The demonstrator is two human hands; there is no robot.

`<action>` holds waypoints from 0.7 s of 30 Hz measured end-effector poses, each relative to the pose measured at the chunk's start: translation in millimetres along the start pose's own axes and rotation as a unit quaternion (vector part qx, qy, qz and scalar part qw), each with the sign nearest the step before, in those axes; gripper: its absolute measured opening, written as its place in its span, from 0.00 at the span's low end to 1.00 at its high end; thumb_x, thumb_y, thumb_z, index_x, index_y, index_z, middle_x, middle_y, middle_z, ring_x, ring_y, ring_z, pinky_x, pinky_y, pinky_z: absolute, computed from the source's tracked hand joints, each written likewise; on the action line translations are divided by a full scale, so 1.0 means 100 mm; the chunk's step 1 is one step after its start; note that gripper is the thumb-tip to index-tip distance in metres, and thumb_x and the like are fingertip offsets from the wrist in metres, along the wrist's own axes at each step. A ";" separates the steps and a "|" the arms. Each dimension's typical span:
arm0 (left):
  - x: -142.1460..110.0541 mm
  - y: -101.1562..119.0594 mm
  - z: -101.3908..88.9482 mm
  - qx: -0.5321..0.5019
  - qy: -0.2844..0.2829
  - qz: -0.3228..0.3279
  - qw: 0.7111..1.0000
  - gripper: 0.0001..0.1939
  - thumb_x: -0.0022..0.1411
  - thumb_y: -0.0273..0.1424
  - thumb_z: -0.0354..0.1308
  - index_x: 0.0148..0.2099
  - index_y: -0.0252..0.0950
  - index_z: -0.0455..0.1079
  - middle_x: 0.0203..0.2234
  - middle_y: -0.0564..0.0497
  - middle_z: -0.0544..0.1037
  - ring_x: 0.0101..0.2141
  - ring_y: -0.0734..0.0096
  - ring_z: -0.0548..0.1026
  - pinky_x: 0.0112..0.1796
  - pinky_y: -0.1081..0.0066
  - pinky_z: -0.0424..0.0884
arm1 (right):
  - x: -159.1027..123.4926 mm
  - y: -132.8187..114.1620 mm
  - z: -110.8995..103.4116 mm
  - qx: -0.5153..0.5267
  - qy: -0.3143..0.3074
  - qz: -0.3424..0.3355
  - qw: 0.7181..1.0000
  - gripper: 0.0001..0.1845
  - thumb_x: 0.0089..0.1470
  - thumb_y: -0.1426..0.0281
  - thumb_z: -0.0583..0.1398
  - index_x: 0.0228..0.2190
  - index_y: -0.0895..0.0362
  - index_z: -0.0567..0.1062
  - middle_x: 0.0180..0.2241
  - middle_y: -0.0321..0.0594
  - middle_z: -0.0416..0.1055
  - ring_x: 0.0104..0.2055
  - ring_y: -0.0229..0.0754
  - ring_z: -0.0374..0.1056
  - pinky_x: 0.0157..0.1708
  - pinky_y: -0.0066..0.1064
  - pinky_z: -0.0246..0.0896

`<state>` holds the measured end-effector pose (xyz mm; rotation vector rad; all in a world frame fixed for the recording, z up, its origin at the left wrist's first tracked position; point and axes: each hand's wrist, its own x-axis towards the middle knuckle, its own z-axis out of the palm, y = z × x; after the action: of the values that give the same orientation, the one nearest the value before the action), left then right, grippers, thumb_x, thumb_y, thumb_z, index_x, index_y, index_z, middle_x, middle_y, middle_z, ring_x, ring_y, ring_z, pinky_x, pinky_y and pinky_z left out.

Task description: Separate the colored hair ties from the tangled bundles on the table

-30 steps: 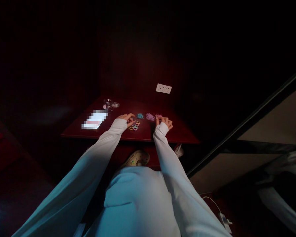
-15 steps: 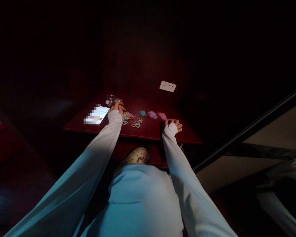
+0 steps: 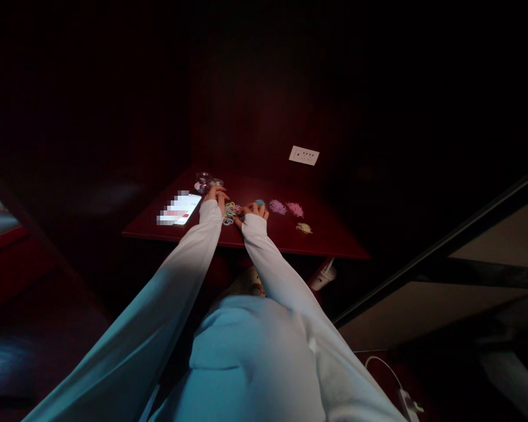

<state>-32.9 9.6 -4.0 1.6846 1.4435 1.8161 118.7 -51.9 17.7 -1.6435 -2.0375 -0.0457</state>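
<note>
My left hand point(image 3: 216, 194) rests at the left edge of a heap of pastel hair ties point(image 3: 231, 209), fingers apart and bent a little. Over the right side of this heap is my right hand point(image 3: 256, 211), its fingers spread and thumb pointing down; it hides some of the ties. Just behind its fingers a small teal pile point(image 3: 260, 202) shows in part. Further right lie a purple pile point(image 3: 277, 207), a pink pile point(image 3: 295, 209) and, nearer the front, a pale yellow pile point(image 3: 304, 228) of thin little bands or strips. I make out nothing gripped in either hand.
A lit phone point(image 3: 182, 210) lies left on the dark red table point(image 3: 334, 241). Clear plastic containers point(image 3: 203, 181) stand behind my left hand. A wall socket point(image 3: 304, 155) is at the back. Below the table's right edge hangs a white cup point(image 3: 324, 276). A power strip point(image 3: 408, 404) lies lower right.
My right hand has moved left from beside the pink pile to the hair ties, and the pale yellow pile now shows. My left hand has stayed by the heap. The view has shifted slightly.
</note>
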 end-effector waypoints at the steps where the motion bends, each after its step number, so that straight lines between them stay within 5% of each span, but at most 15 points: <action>1: 0.00 0.01 0.02 -0.011 0.023 -0.018 1.000 0.10 0.72 0.28 0.48 0.46 0.41 0.71 0.33 0.50 0.82 0.41 0.62 0.81 0.49 0.65 0.75 | -0.01 0.00 -0.01 -0.008 -0.005 0.009 1.000 0.15 0.66 0.56 0.65 0.48 0.50 0.83 0.59 0.45 0.71 0.61 0.54 0.58 0.58 0.43 0.50; 8: -0.02 0.16 0.02 -0.043 0.034 -0.055 0.997 0.09 0.70 0.29 0.50 0.43 0.41 0.72 0.29 0.51 0.82 0.36 0.63 0.81 0.47 0.65 0.76 | -0.05 0.07 -0.07 -0.009 -0.023 0.073 0.997 0.14 0.68 0.57 0.62 0.44 0.52 0.82 0.59 0.47 0.72 0.61 0.56 0.58 0.57 0.43 0.50; 15: -0.04 0.19 0.00 -0.039 -0.046 -0.040 0.997 0.07 0.70 0.31 0.53 0.44 0.42 0.73 0.30 0.52 0.82 0.33 0.65 0.81 0.40 0.67 0.75 | 0.03 0.12 0.00 0.083 -0.015 0.126 0.988 0.14 0.66 0.56 0.63 0.37 0.52 0.84 0.54 0.45 0.76 0.59 0.55 0.60 0.56 0.41 0.53; 21: -0.07 0.20 0.02 0.126 -0.129 0.034 0.983 0.07 0.69 0.36 0.57 0.42 0.43 0.76 0.37 0.49 0.84 0.41 0.59 0.78 0.45 0.63 0.71 | 0.07 0.21 0.05 0.191 0.066 0.156 0.967 0.15 0.62 0.54 0.66 0.33 0.51 0.84 0.47 0.43 0.78 0.56 0.53 0.63 0.57 0.40 0.56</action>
<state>-21.5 -3.9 6.9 2.0260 1.5677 1.4267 135.5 -38.7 10.1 -1.6387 -1.5513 0.3194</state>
